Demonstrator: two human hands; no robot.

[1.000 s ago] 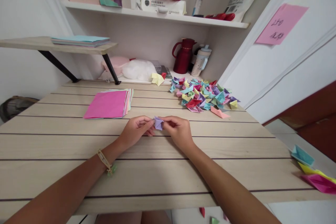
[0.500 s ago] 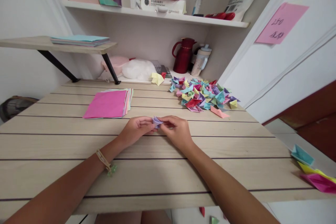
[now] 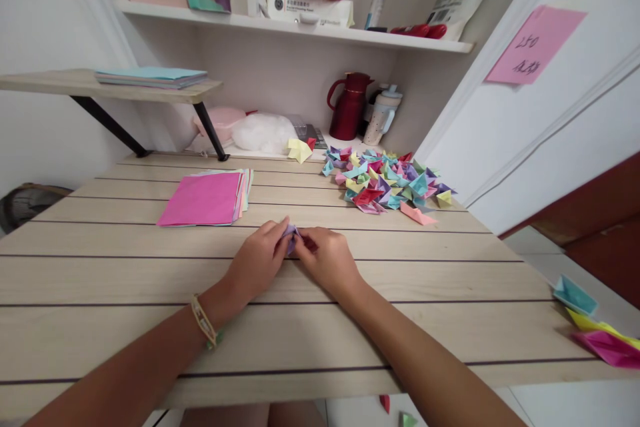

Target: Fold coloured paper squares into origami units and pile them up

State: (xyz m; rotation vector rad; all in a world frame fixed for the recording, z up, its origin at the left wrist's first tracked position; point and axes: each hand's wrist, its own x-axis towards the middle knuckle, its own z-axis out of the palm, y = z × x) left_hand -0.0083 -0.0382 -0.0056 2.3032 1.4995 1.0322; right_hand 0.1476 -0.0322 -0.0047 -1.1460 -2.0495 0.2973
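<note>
Near the middle of the wooden table a small folded piece of purple paper is pinched between both hands. My left hand has closed on its left side, with the thumb along the near face. From the right, my right hand grips the other side with thumb and fingertips. Fingers cover much of the paper, so its exact folded shape is hidden. Beyond and to the left lies a stack of square paper, bright pink on top. A pile of small folded paper boats sits beyond my right hand.
Behind stand a dark red jug and a pale bottle. A raised wooden shelf on black legs holds more paper. Larger paper boats lie at the right edge. A pink note hangs on the wall.
My left hand has rolled over, its back now facing up, and the purple paper has turned and shifted slightly left. My right hand has followed it a little leftward.
</note>
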